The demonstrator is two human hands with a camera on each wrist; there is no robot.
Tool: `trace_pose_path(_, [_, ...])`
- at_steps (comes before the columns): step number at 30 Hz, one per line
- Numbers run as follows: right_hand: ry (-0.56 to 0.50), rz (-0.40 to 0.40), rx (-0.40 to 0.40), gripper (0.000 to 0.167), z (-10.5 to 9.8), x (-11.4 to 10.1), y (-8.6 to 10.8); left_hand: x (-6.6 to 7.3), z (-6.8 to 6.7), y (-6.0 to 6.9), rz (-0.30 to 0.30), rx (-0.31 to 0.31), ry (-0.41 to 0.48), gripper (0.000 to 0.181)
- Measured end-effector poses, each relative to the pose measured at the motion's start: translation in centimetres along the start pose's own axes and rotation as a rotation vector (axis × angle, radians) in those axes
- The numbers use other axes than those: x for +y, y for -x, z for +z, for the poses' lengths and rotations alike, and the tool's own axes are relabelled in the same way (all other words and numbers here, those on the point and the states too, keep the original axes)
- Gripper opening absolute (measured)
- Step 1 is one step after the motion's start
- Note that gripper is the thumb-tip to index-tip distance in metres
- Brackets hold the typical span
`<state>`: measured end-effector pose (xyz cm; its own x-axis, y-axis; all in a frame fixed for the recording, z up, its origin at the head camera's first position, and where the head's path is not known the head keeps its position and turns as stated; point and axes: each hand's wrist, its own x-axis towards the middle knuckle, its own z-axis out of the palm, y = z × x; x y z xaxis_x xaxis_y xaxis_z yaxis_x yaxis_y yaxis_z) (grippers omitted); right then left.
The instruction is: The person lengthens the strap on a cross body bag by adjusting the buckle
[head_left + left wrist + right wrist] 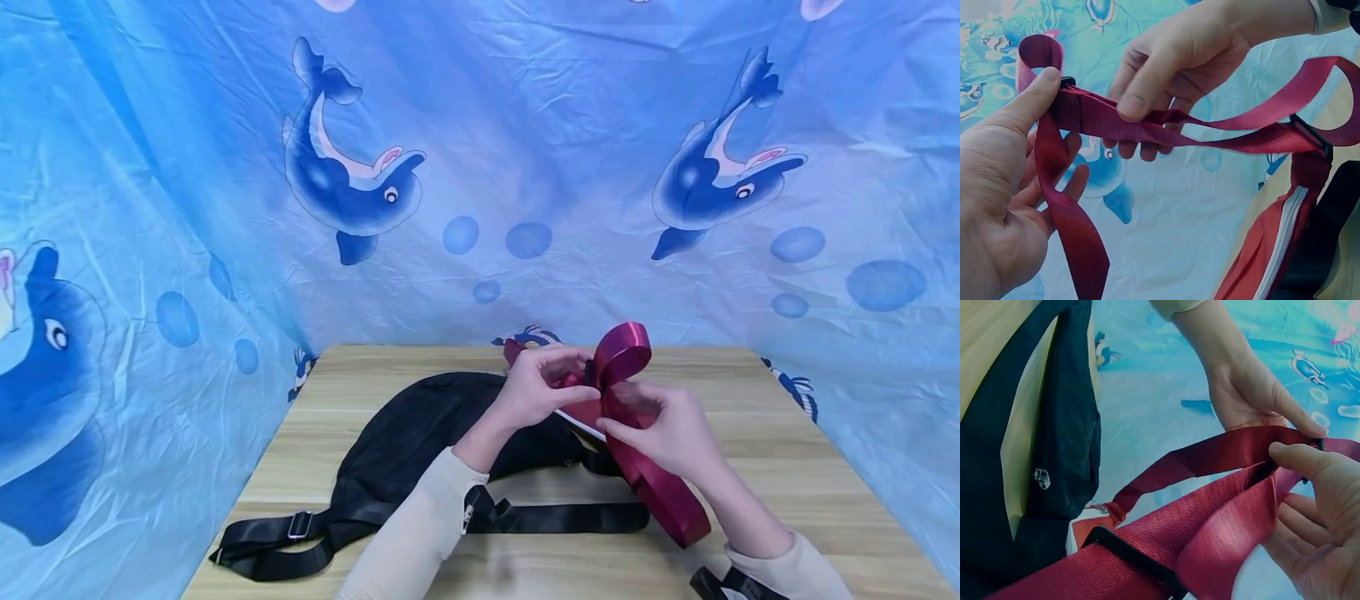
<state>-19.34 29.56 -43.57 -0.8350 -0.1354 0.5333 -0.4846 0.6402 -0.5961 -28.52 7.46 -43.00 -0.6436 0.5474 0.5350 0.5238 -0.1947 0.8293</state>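
Both hands hold a dark red webbing strap [628, 343] in the air, above the far right part of the table. My left hand [525, 390] pinches it between thumb and fingers beside a small black buckle [1067, 82]. A little to the right, my right hand [670, 429] grips doubled layers of the same strap between thumb and fingers. In the left wrist view, a black slider [1312, 137] sits lower on the strap, where it meets a red bag [1260, 247] with a white zipper. The left forearm and hand partly hide this bag in the head view.
A black waist bag [420, 433] lies on the wooden table [787, 467], left of and beneath the hands. Its black strap [562, 518] stretches across the front. A blue dolphin-print curtain [525, 150] surrounds the table at the back and sides.
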Motion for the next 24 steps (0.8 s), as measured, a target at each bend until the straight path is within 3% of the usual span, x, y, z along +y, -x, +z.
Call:
trace_pose_path(2, [0.04, -0.011, 0.029, 0.037, 0.1, 0.0, 0.3, 0.1, -0.1, 0.0, -0.003, 0.026, 0.017, 0.037])
trace_pose_path(6, [0.105, 0.007, 0.014, 0.042, -0.1, 0.4, 0.8, 0.3, -0.4, 0.1, -0.021, 0.071, 0.04, 0.037])
trace_pose_path(13, [0.1, 0.001, -0.003, 0.05, 0.3, 0.3, 0.5, 0.5, -0.3, 0.2, -0.043, 0.015, 0.01, 0.039])
trace_pose_path(19, [0.105, 0.061, -0.084, 0.049, -0.2, 0.8, 1.2, 0.7, -0.5, 0.3, -0.034, 0.046, 0.016, 0.039])
trace_pose_path(24, [0.121, 0.041, -0.035, 0.05, 0.1, 0.5, 0.7, 0.9, -0.7, 0.1, -0.028, 0.035, 0.012, 0.039])
